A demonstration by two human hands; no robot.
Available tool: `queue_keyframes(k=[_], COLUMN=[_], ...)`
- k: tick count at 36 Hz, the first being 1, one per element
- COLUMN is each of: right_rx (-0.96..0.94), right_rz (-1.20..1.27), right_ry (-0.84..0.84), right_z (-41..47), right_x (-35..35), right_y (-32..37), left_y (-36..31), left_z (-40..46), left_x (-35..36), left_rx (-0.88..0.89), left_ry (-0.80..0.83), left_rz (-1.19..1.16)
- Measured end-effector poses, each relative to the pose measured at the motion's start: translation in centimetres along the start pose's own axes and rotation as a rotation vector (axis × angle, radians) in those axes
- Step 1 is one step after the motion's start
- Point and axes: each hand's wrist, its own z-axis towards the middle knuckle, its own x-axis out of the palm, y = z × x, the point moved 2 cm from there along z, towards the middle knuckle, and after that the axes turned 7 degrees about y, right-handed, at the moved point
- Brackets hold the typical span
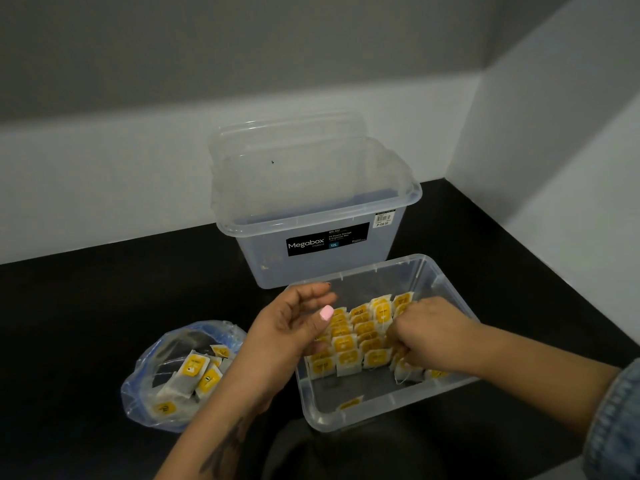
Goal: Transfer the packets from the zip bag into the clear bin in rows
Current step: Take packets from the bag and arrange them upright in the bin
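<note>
Head view: low in the frame, a clear bin [446,285] sits on a black surface [104,289] with yellow packets [360,341] standing in rows across its middle. The right hand [429,336] reaches into the bin at the right end of the rows, its fingers [401,348] curled down among the packets; whether they pinch one cannot be told. The left hand [294,327] hovers over the bin's left rim, fingers loosely curled, holding nothing. At lower left a zip bag [145,386] lies open with more packets inside. Behind the bin, at center, stands a taller clear box [311,216] labelled Megabox.
</note>
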Motion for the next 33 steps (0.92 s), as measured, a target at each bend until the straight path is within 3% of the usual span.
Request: queue_keyframes(k=[12, 25, 33], right_rx=[0.018, -0.05, -0.124], right_rz=[-0.061, 0.113, 0.253], right_ry=[0.042, -0.15, -0.232], right_z=[0.4, 1.0, 2.4], right_x=[-0.6, -4.7, -8.5], right_y=[0.3, 3.4, 7.5], left_y=[-0.1, -1.2, -1.2], left_z=[-0.5, -2.8, -4.8], left_x=[-0.6, -4.6, -10.3], left_rx=[-0.009, 0.023, 0.009], left_ry=[-0.015, -0.149, -0.33], left_rz=[0.007, -0.034, 0.243])
